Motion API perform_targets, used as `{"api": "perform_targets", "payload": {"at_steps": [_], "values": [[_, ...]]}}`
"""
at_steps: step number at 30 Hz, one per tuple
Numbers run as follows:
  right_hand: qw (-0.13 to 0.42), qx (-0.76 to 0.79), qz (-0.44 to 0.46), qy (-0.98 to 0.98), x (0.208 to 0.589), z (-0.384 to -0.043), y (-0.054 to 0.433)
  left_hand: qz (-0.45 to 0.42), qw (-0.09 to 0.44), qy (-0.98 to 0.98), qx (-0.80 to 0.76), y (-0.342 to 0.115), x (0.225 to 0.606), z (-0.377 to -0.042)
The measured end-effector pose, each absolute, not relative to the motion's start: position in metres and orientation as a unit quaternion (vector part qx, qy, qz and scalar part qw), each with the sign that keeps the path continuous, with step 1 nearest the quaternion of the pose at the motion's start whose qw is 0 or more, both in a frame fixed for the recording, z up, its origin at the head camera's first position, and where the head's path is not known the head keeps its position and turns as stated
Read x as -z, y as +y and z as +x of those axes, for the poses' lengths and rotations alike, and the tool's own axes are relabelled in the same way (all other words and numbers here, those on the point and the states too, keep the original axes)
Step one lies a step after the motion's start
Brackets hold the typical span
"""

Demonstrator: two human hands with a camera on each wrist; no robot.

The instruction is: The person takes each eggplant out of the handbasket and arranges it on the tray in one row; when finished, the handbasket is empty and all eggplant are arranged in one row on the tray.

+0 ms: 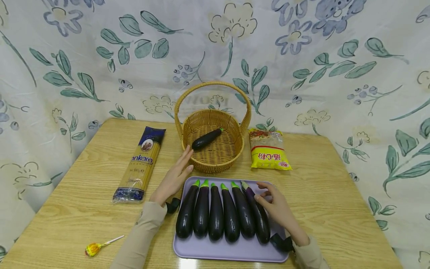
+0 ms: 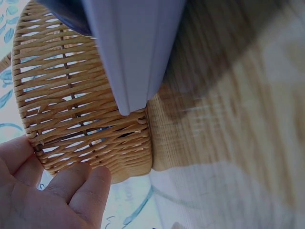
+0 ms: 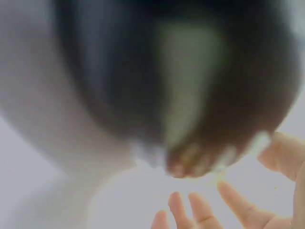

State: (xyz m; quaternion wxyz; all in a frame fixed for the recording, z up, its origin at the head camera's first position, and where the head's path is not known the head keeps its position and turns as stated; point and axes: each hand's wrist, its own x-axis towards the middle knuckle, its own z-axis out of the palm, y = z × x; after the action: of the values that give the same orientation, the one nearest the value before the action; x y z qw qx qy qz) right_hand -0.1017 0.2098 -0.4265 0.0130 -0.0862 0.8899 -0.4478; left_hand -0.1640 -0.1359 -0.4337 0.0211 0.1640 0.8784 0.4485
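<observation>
My left hand (image 1: 173,179) reaches to the front left of a wicker basket (image 1: 215,167) with a tall handle, its fingers fairly straight. In the left wrist view the fingertips (image 2: 97,183) are right at the woven rim. One dark eggplant (image 1: 206,139) lies inside the basket. Several more eggplants stand side by side on a lilac tray (image 1: 231,254), green stems pointing away. Over the rightmost eggplant (image 1: 261,220) is my right hand (image 1: 277,205), thumb close to its upper part and fingers loosely spread. In the right wrist view that eggplant (image 3: 238,81) is blurred.
A pack of spaghetti (image 1: 139,164) lies left of the basket. To the basket's right is a yellow-and-clear food bag (image 1: 270,150). A wrapped lollipop (image 1: 94,249) rests near the front left of the wooden table (image 1: 322,186). Floral cloth (image 1: 134,74) hangs behind.
</observation>
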Motion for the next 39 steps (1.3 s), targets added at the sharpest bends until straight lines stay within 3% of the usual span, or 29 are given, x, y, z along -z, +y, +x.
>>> {"api": "perform_targets", "payload": {"at_steps": [11,21,32,39], "values": [[0.014,0.452,-0.117,0.884,0.404,-0.115,0.209,0.163,0.021,0.879,-0.447,-0.137,0.433,-0.163],[0.052,0.467,-0.12,0.874,0.391,-0.131,0.198,0.157,0.021,0.879,-0.449,-0.136,0.433,-0.162],[0.036,0.492,-0.144,0.858,0.371,-0.166,0.181,0.158,0.017,0.879,-0.45,-0.136,0.433,-0.161],[0.055,0.501,-0.141,0.852,0.357,-0.187,0.17,0.156,0.02,0.878,-0.453,-0.136,0.432,-0.162]]}}
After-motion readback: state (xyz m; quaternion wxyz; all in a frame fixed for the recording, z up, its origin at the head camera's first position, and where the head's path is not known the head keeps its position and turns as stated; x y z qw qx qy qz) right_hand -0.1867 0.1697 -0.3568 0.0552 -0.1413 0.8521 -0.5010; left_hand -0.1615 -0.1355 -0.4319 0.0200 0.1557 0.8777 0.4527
